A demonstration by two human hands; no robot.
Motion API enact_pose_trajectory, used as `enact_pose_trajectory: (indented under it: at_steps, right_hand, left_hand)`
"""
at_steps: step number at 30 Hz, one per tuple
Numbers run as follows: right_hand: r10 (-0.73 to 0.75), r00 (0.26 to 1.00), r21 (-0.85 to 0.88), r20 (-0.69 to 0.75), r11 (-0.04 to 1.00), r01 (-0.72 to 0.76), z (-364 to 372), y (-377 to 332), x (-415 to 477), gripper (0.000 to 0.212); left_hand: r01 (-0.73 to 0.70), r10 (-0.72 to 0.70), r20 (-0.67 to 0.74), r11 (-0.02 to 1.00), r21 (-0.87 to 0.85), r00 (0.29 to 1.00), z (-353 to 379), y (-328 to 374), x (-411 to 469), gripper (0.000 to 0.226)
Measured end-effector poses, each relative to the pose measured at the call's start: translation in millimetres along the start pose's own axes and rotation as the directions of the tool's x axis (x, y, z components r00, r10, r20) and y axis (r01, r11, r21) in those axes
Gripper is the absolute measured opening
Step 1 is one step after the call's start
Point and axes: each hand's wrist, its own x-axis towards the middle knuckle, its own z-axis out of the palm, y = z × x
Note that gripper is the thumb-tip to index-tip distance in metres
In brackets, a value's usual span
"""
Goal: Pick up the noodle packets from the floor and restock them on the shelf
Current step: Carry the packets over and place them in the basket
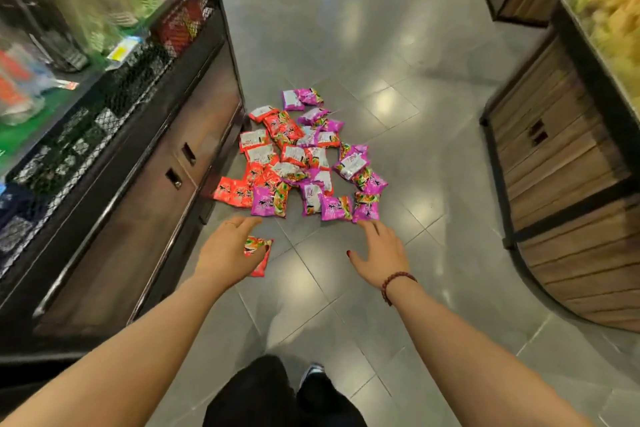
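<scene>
Heaped on the floor beside the shelf – red and purple packets. Right hand spread wide, empty, just short of them. Left hand loosely extended over one red packet – gripped or not, impossible to tell.

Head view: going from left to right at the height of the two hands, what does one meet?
Black mesh shelf → left hand → single red packet → right hand → wooden display stand. The packet pile spans both hands sideways, so it is left out.
</scene>
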Motion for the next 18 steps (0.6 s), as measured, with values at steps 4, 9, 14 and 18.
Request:
enact_pose_trajectory:
  at_steps: [4, 9, 14, 18]
  right_hand:
    - [0.010, 1.000, -0.026, 0.028, 1.000, -0.010, -10.5, 12.5, 65.4, 0.064]
    - [0.071, 0.997, 0.027, 0.017, 0.997, -0.071, -20.3, 22.5, 148.8, 0.066]
    - [0.134, 0.991, 0.086, 0.022, 0.987, -0.135, -33.8, 39.9, 215.8, 0.066]
    - [0.178, 0.983, 0.123, 0.038, 0.976, -0.182, -42.7, 66.2, 265.7, 0.065]
  left_hand:
    - [-0.019, 0.020, 0.019, 1.000, -0.017, 1.000, -2.2, -0.1, 69.8, 0.058]
    - [-0.077, 0.078, 0.067, 0.997, -0.017, 0.995, -7.1, -6.6, 171.2, 0.055]
    - [-0.105, 0.099, 0.135, 0.994, 0.035, 0.986, -18.9, 13.4, 260.4, 0.064]
    - [-0.112, 0.105, 0.180, 0.993, 0.033, 0.978, -11.7, 36.2, 323.2, 0.063]
